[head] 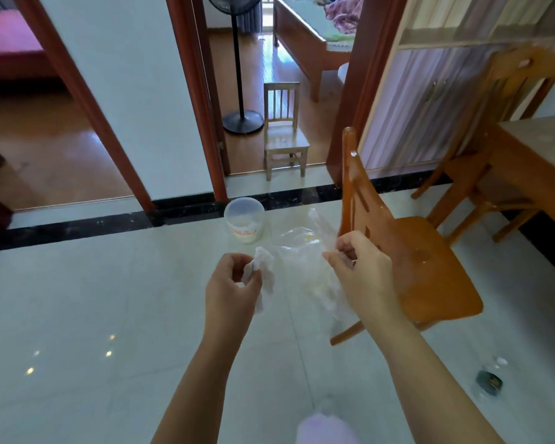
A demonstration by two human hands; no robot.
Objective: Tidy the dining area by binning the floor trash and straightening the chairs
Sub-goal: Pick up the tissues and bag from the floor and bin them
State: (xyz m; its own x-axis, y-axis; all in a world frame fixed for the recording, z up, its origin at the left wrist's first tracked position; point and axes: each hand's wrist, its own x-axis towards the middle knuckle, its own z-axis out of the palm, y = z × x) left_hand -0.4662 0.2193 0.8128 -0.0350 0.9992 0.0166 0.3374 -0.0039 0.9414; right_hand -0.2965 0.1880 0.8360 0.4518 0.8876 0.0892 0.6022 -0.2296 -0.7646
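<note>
My left hand (233, 285) pinches a crumpled white tissue (265, 277) at mid-frame. My right hand (358, 267) grips the edge of a clear plastic bag (305, 251), which hangs between both hands. Behind them a translucent plastic tub (244, 219) stands on the pale tiled floor. An orange wooden chair (423, 270) stands askew just right of my right hand, turned away from the dining table (539, 155). A second orange chair (494, 149) sits at the table's far end. A small dark round object with clear wrapping (489, 381) lies on the floor at lower right.
A small pale wooden chair (284, 136) stands in the doorway ahead, beside a floor fan's base (242, 121). Red-brown door frames (202, 100) flank two openings. A cabinet (430, 91) lines the right wall. A lilac blurred shape (324, 427) is at the bottom edge.
</note>
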